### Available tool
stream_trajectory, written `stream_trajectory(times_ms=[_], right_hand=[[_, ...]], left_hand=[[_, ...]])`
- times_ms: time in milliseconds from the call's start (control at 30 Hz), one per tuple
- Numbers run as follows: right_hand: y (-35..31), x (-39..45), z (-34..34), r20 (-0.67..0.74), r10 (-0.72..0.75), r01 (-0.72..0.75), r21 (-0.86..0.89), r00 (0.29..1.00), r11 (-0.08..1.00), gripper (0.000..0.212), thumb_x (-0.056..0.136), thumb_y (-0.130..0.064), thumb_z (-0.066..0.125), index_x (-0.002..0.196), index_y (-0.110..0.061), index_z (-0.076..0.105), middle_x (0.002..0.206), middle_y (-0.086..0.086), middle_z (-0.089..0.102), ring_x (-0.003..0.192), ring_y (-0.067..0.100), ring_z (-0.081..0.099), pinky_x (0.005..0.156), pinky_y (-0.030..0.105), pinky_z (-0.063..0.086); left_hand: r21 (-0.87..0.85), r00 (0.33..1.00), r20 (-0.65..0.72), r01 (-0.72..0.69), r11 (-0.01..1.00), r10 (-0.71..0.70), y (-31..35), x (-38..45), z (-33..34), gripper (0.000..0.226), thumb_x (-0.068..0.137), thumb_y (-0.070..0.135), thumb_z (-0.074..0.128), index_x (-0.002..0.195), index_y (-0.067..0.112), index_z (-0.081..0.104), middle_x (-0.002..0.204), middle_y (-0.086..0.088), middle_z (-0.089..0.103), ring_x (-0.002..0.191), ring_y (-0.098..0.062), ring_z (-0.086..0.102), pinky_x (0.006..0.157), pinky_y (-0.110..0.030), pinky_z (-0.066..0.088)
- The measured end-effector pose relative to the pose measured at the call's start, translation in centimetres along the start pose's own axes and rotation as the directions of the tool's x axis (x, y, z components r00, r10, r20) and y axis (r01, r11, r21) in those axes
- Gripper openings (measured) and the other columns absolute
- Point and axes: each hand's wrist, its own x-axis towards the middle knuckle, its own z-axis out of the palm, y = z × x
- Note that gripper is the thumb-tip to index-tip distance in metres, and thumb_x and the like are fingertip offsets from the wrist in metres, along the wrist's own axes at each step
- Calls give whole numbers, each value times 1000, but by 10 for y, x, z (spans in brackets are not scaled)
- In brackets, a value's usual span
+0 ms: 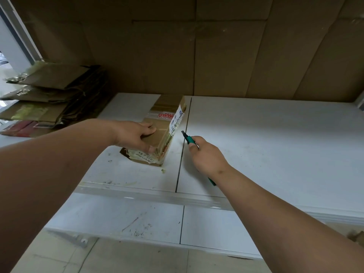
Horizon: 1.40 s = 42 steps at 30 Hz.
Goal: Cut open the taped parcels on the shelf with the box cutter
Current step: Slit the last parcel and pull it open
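On the white shelf (256, 134), the left hand (132, 135) grips a taped cardboard parcel (167, 123) while the right hand (206, 154), fingers wrapped around a green box cutter (188, 139), holds its blade just beside the labelled side, best drawn shallowly along the tape, away from the steadying fingers.

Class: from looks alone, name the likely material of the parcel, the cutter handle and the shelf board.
Parcel: brown cardboard, matte, under glossy tape. Box cutter handle: probably green plastic, smooth; the tip looks like dark metal. Shelf: white, smooth, scuffed board, perhaps laminate or painted metal.
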Motion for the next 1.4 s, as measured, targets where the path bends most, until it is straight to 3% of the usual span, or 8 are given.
stream_trajectory(times_ms=[100,233,400,567,700,1033,1167,1400], right_hand=[[2,-5,-3,6,-2,2,14,1000,1000,28,103,-36,31,120,-24,51,79,-5,56,72,16,56,60,31,42],[4,-13,-7,0,-10,10,39,1000,999,27,103,-39,31,104,-23,53,78,-3,57,71,18,55,57,30,39],[14,-19,-18,-14,-36,35,-35,999,999,25,103,-37,32,97,-23,51,77,-2,57,69,15,53,55,31,35],[21,-23,-21,3,-35,35,-119,999,992,26,104,-35,31,92,-20,49,77,1,55,71,22,52,57,33,34],[19,-21,-17,7,-48,49,-116,999,992,28,104,-34,30,103,-17,53,81,2,56,74,23,53,61,33,37],[15,-16,-11,-33,-82,76,-136,996,988,22,104,-33,32,98,-22,49,74,-6,50,65,11,48,52,29,32],[14,-16,-7,-64,-86,77,-135,994,988,20,104,-32,33,92,-22,46,75,-2,49,64,13,46,51,29,29],[12,-14,-5,-31,-36,31,-134,999,990,27,104,-34,34,90,-19,51,75,-1,53,67,16,51,57,29,38]], left_hand=[[-16,1000,-16,1,1000,-1,2,0,1,85,90,60,55,155,38,5,163,17,-1,147,-17,18,114,-33,22],[-169,979,-204,-18,985,-17,19,11,10,75,93,62,46,155,31,17,160,6,22,137,-21,37,103,-31,35],[-79,963,-268,-2,997,-19,38,27,12,67,97,57,39,153,23,28,148,-3,41,127,-23,47,92,-30,39],[14,959,-279,48,999,-42,47,33,13,67,101,54,29,155,16,20,156,-8,32,136,-27,40,105,-36,36],[28,957,-288,55,998,-45,50,36,14,67,101,54,27,155,15,18,158,-8,28,139,-27,37,107,-36,34],[-4,960,-276,45,999,-44,43,43,14,69,99,58,29,154,18,21,151,-5,39,129,-23,44,88,-27,35],[-41,969,-243,40,998,-49,40,44,12,75,93,65,39,153,22,26,140,-2,48,109,-16,50,81,-26,40],[0,969,-244,47,999,-46,44,44,10,67,95,58,45,149,21,33,132,-1,52,98,-13,50,74,-24,41]])
